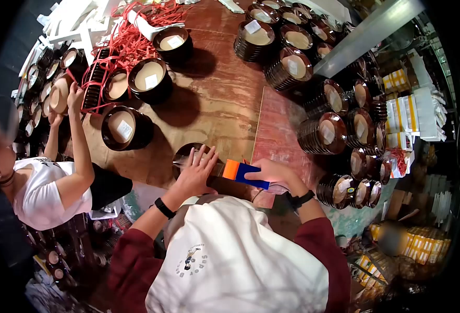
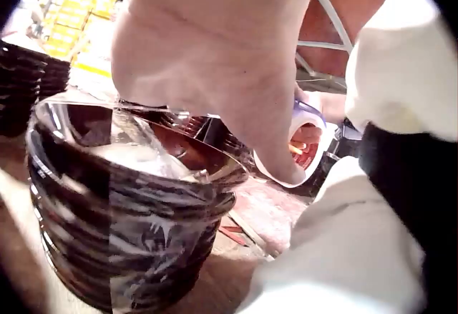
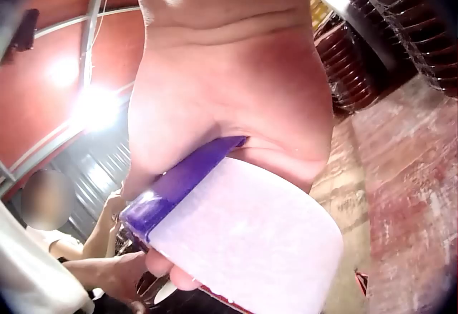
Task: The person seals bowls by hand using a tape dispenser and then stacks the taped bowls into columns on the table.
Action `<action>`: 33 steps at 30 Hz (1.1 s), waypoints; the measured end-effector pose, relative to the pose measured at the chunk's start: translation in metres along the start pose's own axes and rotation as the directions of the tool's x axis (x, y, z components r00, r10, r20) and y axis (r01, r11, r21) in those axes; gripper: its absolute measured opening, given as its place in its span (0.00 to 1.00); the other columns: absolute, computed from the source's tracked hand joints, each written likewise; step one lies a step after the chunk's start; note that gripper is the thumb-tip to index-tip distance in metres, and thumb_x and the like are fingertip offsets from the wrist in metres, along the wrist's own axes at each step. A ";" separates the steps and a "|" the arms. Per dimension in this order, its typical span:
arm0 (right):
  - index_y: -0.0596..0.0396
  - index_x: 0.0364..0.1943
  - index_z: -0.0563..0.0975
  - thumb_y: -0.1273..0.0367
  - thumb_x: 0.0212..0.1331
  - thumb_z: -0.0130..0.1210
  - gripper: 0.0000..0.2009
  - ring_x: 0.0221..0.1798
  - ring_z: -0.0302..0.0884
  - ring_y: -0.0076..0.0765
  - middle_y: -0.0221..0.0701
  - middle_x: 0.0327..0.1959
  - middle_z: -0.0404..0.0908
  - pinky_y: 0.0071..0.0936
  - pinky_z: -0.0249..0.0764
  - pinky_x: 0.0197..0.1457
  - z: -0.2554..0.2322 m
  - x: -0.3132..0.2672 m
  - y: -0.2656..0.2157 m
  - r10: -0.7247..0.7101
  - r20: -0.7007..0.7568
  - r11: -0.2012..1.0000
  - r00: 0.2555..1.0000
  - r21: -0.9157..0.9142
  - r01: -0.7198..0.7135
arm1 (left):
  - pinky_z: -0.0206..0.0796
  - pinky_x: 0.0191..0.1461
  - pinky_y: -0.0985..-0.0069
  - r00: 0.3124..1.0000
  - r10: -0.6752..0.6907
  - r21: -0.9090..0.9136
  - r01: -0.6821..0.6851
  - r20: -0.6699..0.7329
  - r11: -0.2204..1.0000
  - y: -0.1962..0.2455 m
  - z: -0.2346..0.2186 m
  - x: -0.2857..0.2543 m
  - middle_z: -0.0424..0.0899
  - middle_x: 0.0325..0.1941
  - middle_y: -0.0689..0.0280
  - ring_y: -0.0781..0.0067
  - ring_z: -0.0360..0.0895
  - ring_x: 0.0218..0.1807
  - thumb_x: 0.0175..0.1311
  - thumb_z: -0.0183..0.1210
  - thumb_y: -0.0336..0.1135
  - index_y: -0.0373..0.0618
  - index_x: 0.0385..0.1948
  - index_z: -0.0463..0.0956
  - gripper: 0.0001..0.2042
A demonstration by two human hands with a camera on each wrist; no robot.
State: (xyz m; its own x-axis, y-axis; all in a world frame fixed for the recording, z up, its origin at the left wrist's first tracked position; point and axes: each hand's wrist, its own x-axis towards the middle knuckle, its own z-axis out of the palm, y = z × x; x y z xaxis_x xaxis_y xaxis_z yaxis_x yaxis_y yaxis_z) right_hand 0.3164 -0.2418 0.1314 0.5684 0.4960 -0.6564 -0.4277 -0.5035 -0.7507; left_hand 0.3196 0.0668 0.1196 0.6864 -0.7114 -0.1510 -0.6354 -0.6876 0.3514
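My left hand (image 1: 196, 169) rests with fingers straight and spread over a stack of dark brown bowls (image 2: 157, 249). A shiny clear strip runs over the bowls' rim and down their side in the left wrist view. In my right hand (image 1: 276, 173) is a blue and orange tape dispenser (image 1: 240, 175), gripped by its blue body just to the right of the stack. The right wrist view shows its broad, pale curved side (image 3: 250, 235) below the palm, with fingertips (image 3: 184, 278) curled under the far edge.
Several bowl stacks with white labels (image 1: 123, 129) stand to the left, more stacks (image 1: 321, 133) along the right. Red strapping (image 1: 131, 39) lies heaped at the far left. Another person (image 1: 52, 193) handles bowls at left. A metal post (image 1: 368, 36) slants across the upper right.
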 end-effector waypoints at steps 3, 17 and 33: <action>0.62 0.33 0.82 0.54 0.60 0.64 0.21 0.26 0.74 0.22 0.25 0.24 0.81 0.26 0.72 0.31 -0.001 0.006 0.006 -0.002 0.019 0.993 1.000 -0.116 0.004 | 0.32 0.80 0.44 0.996 0.057 0.100 -0.064 0.065 0.993 -0.002 0.019 0.025 0.57 0.78 0.57 0.53 0.47 0.80 0.44 0.69 0.65 0.42 0.71 0.58 0.54; 0.56 0.52 0.81 0.47 0.55 0.63 0.29 0.39 0.83 0.42 0.44 0.39 0.86 0.36 0.76 0.47 -0.037 -0.096 0.072 -0.013 -0.159 0.978 0.987 -0.209 -0.021 | 0.30 0.82 0.47 0.991 0.024 0.010 -0.025 0.129 1.000 0.001 0.019 0.037 0.65 0.72 0.57 0.54 0.51 0.79 0.44 0.66 0.51 0.48 0.68 0.65 0.43; 0.62 0.32 0.85 0.41 0.47 0.61 0.32 0.38 0.85 0.55 0.49 0.32 0.85 0.44 0.80 0.44 0.003 0.030 0.080 0.109 -0.497 0.802 0.861 -0.468 -0.371 | 0.27 0.82 0.46 0.995 0.030 0.036 -0.034 0.095 0.999 0.002 0.025 0.037 0.64 0.73 0.59 0.54 0.46 0.81 0.45 0.61 0.51 0.48 0.69 0.63 0.42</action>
State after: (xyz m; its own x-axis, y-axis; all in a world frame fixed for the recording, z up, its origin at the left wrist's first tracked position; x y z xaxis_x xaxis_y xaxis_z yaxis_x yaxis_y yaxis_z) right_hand 0.2973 -0.2650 0.0514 0.7919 0.0210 -0.6103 -0.2248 -0.9192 -0.3234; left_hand 0.3345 0.0355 0.0914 0.6303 -0.7424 -0.2273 -0.6704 -0.6680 0.3229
